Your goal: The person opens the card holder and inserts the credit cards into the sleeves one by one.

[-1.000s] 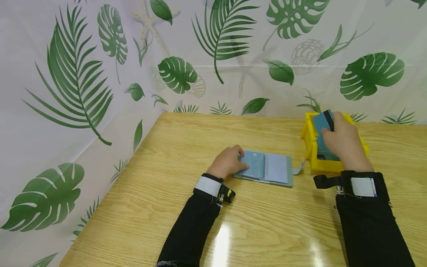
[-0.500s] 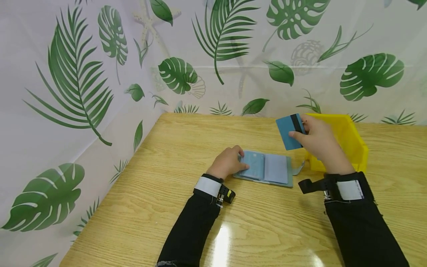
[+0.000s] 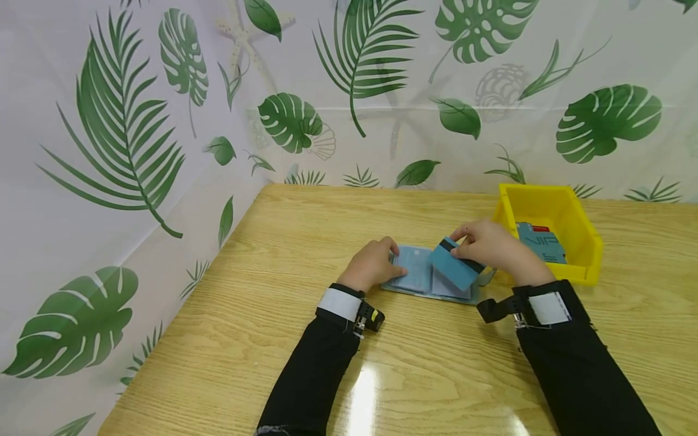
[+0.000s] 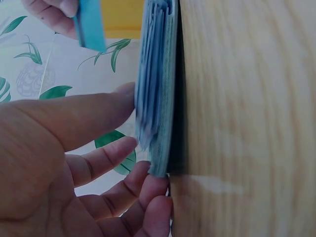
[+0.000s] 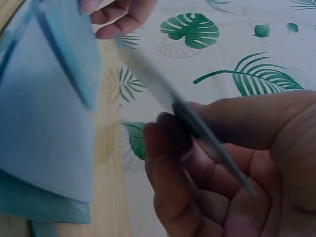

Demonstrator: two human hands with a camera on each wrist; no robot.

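Observation:
A light blue card holder lies spread open on the table, its clear sleeves stacked on the left side. My left hand holds its left edge, thumb on top of the sleeves and fingertips curled at the cover's edge. Between thumb and fingers, my right hand pinches a blue card with a black stripe. The card is tilted over the right half of the holder and hides part of it. In the right wrist view the card appears nearly edge-on.
A yellow bin stands at the right, behind my right wrist. In it lie a blue-grey card marked VIP and something red. The holder's strap sticks out on its right. A leaf-print sheet hangs along the table's back.
My right hand has carried the blue card out of the yellow bin, leftward and down to above the card holder. The left hand and the holder have stayed in place.

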